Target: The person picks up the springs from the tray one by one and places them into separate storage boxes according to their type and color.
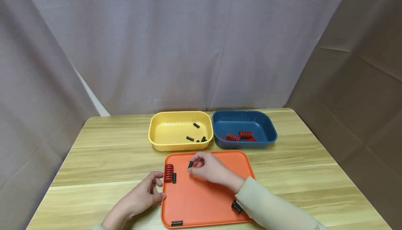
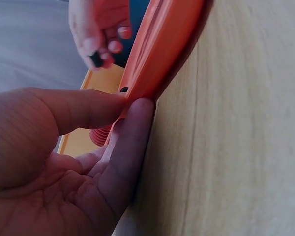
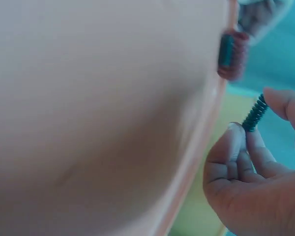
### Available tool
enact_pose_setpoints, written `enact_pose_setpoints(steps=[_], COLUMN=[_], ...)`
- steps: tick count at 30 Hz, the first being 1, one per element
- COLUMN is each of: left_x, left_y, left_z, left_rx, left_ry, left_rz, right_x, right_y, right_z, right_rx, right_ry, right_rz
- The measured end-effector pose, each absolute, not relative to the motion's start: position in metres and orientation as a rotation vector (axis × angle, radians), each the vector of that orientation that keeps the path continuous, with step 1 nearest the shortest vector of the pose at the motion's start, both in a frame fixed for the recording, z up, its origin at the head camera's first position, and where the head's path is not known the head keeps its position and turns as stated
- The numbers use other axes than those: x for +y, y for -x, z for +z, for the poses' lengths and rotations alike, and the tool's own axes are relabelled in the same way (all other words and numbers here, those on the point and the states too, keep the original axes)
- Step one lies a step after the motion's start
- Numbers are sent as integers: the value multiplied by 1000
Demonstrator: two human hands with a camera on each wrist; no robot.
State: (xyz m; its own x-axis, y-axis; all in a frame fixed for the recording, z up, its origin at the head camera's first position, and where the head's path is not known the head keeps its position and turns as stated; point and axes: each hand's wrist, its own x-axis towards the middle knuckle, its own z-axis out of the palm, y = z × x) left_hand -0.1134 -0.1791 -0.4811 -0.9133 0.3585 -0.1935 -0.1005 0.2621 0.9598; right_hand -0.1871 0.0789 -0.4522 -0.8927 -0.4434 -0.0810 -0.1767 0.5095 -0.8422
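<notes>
My right hand pinches a small dark green coil spring between thumb and fingertips, over the far half of the orange tray. In the left wrist view, my left hand grips the tray's left rim, with the thumb and a finger meeting at the edge. Just inside that rim a thick red spring lies lengthwise, and a small green spring is right beside it. Another dark spring lies along the tray's near edge, at the left corner.
Behind the tray stand a yellow bin with several small dark springs and a blue bin with several red springs, side by side. A small black object shows beside the right sleeve. Curtains close off the wooden table behind.
</notes>
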Motion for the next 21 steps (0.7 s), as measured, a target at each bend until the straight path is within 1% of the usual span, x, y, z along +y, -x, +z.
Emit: enact_pose_setpoints(steps=[5,8,13,18,21], left_x=[-178,-179,-181,-182,-180], left_y=[113,114,114,114,114], left_z=[-482,-482,-483,-483,-484], left_rx=[2174,2170,2164,2162,2146], left_ry=[-252,-252,-254,-250,-247], left_rz=[1689,1693,1701,1699,1717], right_x=[86,87,84,80,79], right_y=[200,209,227,242,250], right_z=[-436,-426,-417,-420,-423], right_rx=[2538,2649,2833,2965,3011], right_ry=[519,503,506,536,495], right_rz=[-1516,-1541,-1454,-1286,-1213])
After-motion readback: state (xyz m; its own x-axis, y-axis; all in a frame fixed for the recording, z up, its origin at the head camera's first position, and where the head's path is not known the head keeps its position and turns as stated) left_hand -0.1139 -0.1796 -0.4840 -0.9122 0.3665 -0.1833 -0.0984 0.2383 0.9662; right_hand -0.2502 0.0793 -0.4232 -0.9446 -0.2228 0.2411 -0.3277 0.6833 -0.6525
